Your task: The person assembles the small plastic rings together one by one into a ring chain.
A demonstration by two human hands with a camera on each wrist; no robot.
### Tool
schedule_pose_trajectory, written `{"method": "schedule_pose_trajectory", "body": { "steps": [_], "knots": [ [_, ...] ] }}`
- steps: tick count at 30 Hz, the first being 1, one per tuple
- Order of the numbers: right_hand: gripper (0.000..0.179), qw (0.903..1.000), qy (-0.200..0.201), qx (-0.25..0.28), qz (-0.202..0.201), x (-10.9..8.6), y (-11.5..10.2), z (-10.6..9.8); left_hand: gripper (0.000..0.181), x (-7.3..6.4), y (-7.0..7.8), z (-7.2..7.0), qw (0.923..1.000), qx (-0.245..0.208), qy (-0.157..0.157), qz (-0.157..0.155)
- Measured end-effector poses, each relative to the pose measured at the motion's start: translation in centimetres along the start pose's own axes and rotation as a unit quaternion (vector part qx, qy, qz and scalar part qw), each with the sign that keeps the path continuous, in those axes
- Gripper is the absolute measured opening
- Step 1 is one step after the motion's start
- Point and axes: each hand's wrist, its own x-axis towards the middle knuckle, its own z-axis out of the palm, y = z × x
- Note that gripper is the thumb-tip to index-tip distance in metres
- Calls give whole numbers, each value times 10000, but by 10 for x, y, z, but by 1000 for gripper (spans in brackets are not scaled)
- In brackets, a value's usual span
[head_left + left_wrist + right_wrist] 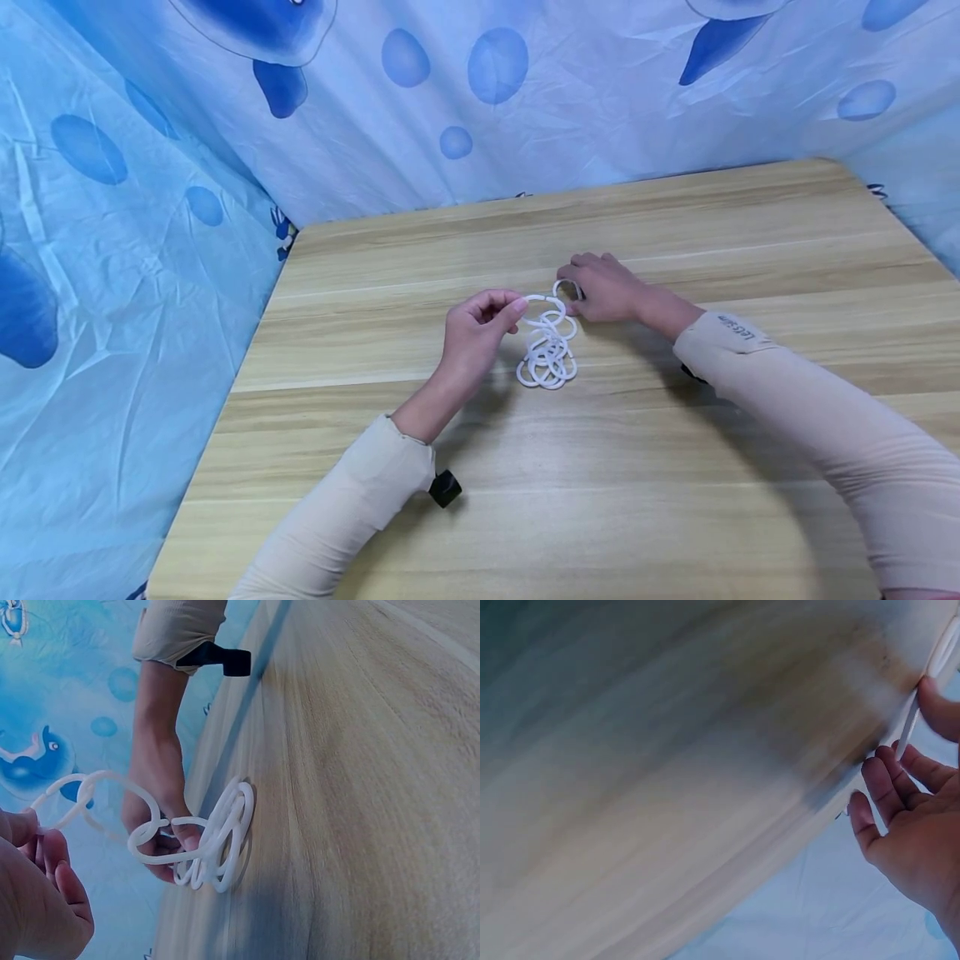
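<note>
A chain of linked white rings (550, 357), each with a small gap, lies bunched on the table between the hands in the head view. My left hand (480, 327) pinches an end ring between thumb and forefinger, lifting it off the pile, as the left wrist view shows. My right hand (609, 287) is on the far right side of the chain, low over the table, holding another ring (909, 729) between thumb and fingers. In the left wrist view, the bunched rings (245, 806) hang together beside the right hand.
The wood-grain table (637, 500) spreads around both hands. Behind it and along its left hangs a blue curtain (360, 150) with printed sea animals and bubbles. A black wrist-camera mount (446, 488) sticks out from the left sleeve.
</note>
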Motion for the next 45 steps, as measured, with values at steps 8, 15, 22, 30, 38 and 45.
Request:
{"method": "schedule_pose_trajectory", "body": {
  "steps": [8, 15, 22, 30, 38, 45],
  "knots": [
    [51, 9986, 323, -337, -244, -7, 6, -9, 18, 0, 0, 1, 10000, -8, 15, 26],
    [45, 9938, 859, 533, -470, -17, 6, -21, 18, 1, 0, 1, 10000, 33, 5, -18],
    [41, 9838, 1050, 1346, -547, -30, -1, -35, 18, 1, -1, 0, 9999, 63, 3, -113],
    [40, 9783, 944, 1801, -407, -40, -12, -47, 19, 1, -1, 1, 9999, 37, -10, -146],
    [40, 9753, 1069, 1844, -576, -46, -17, -51, 18, 2, -2, 2, 9999, -41, -12, -108],
    [39, 9708, 1152, 1931, -835, -49, -24, -53, 18, 2, -2, 3, 9999, -13, -86, -138]
  ]
}}
